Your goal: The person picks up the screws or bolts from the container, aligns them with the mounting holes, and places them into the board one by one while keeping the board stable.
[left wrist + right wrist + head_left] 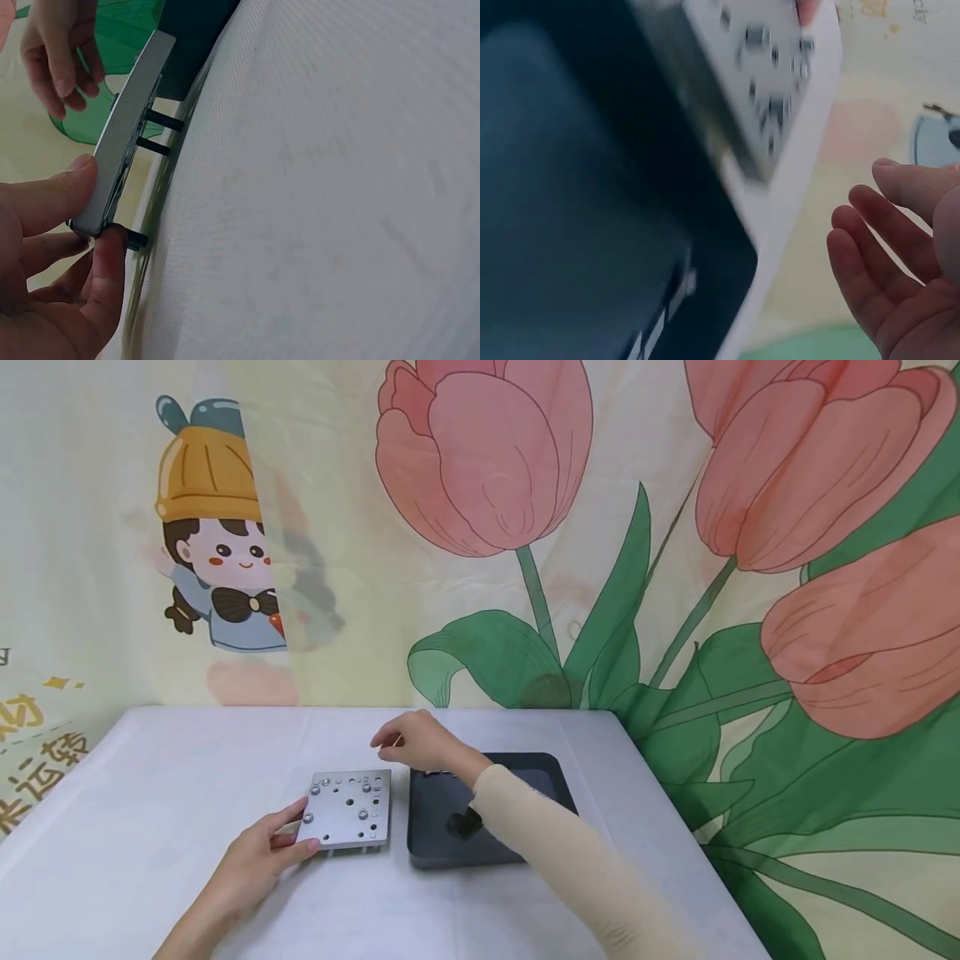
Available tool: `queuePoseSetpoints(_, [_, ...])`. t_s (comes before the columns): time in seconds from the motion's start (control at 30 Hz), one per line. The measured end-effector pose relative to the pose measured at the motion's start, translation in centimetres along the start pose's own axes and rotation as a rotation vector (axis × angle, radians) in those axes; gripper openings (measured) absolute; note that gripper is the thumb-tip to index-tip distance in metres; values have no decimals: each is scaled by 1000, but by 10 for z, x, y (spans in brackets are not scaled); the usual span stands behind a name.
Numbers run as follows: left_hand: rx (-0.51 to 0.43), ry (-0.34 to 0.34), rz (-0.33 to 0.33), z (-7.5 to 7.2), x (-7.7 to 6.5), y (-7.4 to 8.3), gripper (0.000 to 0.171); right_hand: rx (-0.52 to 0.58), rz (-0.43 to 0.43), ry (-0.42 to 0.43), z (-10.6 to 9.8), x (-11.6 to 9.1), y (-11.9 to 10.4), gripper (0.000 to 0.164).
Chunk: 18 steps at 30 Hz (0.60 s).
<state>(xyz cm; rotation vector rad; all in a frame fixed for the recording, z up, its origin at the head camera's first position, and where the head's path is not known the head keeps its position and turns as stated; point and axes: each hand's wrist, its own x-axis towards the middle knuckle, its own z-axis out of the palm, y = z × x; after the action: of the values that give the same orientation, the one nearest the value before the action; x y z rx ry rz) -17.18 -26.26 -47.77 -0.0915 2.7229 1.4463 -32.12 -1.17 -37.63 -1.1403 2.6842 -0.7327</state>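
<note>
Firmly, the fingers of the left hand [255, 864] pinch the metal plate [341, 827] at its near-left corner; those of the right hand [423, 739], near the far-right corner, bend loosely around nothing. The plate sits over the desk [375, 910], left of the dark tray [431, 827]. Likely stiff, fairly heavy and smooth, it best suits a grip on bare edges, clear of the underside screws [163, 120].

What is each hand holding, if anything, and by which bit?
The left hand grips the metal plate by its near-left corner. The right hand holds nothing.
</note>
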Motion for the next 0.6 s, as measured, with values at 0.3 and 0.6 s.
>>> queuePoseSetpoints(0.3, [12,0,-4,0,-2,-1,88,-122,72,-19,-45,-49,63,21])
queuePoseSetpoints(0.6, [1,-5,-6,0,-1,0,88,-158,111,-56,-49,-77,98,21])
